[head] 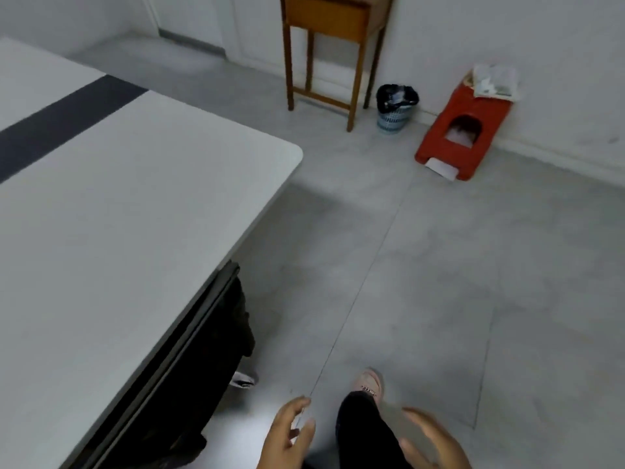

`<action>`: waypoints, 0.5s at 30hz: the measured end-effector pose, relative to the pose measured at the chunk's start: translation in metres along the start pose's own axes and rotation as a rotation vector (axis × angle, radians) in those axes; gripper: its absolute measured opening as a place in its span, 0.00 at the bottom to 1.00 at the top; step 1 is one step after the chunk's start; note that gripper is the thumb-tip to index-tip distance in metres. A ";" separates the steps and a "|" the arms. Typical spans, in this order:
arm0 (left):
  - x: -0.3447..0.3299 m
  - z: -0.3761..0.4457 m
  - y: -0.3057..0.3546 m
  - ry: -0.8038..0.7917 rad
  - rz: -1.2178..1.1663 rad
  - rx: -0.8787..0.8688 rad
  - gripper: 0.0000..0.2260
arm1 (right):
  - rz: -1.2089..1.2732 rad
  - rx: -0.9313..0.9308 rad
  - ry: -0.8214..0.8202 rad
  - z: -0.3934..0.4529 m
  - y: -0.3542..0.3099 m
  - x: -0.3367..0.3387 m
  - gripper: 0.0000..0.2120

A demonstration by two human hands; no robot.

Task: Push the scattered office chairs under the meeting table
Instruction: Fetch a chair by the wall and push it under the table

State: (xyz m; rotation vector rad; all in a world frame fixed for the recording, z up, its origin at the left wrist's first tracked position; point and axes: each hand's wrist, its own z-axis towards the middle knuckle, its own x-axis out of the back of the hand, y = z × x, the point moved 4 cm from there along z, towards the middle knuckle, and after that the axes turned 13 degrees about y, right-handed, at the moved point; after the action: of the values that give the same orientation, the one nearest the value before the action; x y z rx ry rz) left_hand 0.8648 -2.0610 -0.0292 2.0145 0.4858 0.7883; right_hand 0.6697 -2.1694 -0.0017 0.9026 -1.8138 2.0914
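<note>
The white meeting table (pixel 135 204), with a dark stripe across its top, fills the left side of the view. A black office chair (pixel 216 333) is tucked under its right edge, only the back and part of the base showing. My left hand (pixel 287 434) hangs at the bottom centre with relaxed fingers, holding nothing, to the right of the chair and apart from it. My right hand (pixel 433 441) is at the bottom right, also relaxed and holding nothing. Between the hands I see my dark trouser leg and a pink shoe (pixel 370 384) on the floor.
Grey tiled floor (pixel 439 282) stretches ahead and to the right. A wooden stand (pixel 333 45) stands against the far wall. Beside it sits a small bin with a black liner (pixel 395 106), then a red plastic stool (pixel 463 130) with papers on top.
</note>
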 end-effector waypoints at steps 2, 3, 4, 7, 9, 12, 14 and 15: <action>-0.027 0.010 0.013 -0.105 0.043 -0.019 0.20 | 0.015 -0.195 0.115 -0.001 0.026 0.022 0.14; -0.041 0.018 0.020 -0.152 0.063 -0.035 0.17 | -0.008 -0.287 0.104 0.003 0.042 0.030 0.16; -0.053 0.030 0.030 -0.189 0.075 -0.050 0.15 | 0.022 -0.382 0.067 0.015 0.051 0.037 0.15; -0.088 0.074 0.073 -0.215 0.025 -0.049 0.14 | 0.144 -0.385 0.030 0.079 0.070 0.056 0.14; -0.108 0.105 0.103 -0.200 -0.035 -0.041 0.11 | 0.159 -0.322 0.062 0.131 0.069 0.069 0.18; -0.138 0.142 0.148 -0.190 -0.077 -0.064 0.10 | 0.169 -0.295 0.063 0.210 0.061 0.083 0.22; -0.155 0.161 0.173 -0.163 -0.101 -0.088 0.12 | 0.241 -0.281 0.048 0.254 0.056 0.090 0.24; -0.163 0.168 0.182 -0.155 -0.114 -0.091 0.11 | 0.266 -0.289 0.033 0.272 0.056 0.091 0.25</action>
State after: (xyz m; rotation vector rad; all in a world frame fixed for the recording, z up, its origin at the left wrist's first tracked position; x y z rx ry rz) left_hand 0.8707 -2.3559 0.0027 1.9279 0.4628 0.5696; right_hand 0.6488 -2.4602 0.0176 0.5774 -2.2474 1.8954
